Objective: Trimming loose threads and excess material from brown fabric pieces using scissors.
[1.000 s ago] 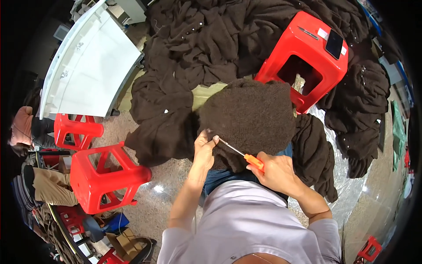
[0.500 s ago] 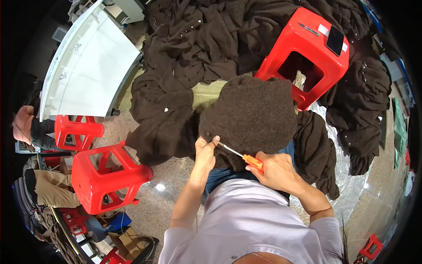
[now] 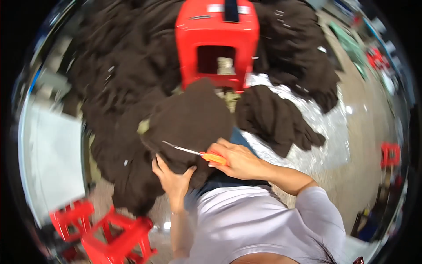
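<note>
A dark brown knitted garment (image 3: 189, 123) lies over my lap, on blue trousers. My right hand (image 3: 239, 162) is closed round the orange handle of a tool (image 3: 214, 159) with a long, thin metal shaft. The shaft points left across the knit, and its tip lies over the garment; the tip's shape is too blurred to make out. My left hand (image 3: 175, 181) is at the garment's near left edge. Its thumb and fingers are spread apart against the fabric, pinching nothing that I can see.
A tall red plastic stool (image 3: 216, 37) stands ahead, bearing a dark phone (image 3: 231, 11) and a slim metal item. Brown garments (image 3: 127, 57) are heaped around. Clear plastic sheeting (image 3: 332, 136) lies at right. Two red stools (image 3: 116, 237) and a white panel (image 3: 50, 154) are at left.
My view has swung to the right, shifting the scene leftward. My left hand has loosened from its pinch at the fabric and spread; the tool's tip has come away from its fingers.
</note>
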Demonstrator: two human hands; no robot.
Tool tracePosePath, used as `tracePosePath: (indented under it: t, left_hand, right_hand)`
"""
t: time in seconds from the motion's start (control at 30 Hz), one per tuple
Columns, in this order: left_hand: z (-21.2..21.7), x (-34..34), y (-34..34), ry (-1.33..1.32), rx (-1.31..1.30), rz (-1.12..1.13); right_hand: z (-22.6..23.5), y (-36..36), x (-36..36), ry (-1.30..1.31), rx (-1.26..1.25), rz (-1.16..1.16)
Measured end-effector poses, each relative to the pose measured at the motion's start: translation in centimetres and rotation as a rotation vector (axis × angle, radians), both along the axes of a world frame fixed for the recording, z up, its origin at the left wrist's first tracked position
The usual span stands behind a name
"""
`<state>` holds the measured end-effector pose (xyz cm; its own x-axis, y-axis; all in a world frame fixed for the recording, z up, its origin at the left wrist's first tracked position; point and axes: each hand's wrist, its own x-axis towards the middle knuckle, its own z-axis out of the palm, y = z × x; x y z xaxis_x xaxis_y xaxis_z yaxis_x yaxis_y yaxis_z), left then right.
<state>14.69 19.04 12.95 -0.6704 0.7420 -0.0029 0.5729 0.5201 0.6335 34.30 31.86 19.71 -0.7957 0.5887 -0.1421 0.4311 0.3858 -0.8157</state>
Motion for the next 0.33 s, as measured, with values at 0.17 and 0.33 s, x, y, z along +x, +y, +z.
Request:
tracePosePath:
  t: [0.17, 0.33]
  left_hand:
    - [-2.5, -3.0, -1.1, -0.088, 0.060, -0.234]
    - [0.6, -16.1, -2.8, 0.140, 0.166, 0.050]
  right_hand:
    - [-3.1, 3.4, 7.5, 0.059, 0.163, -0.559]
    - [-13.1, 9.4, 21.4, -0.254, 0.164, -1.241]
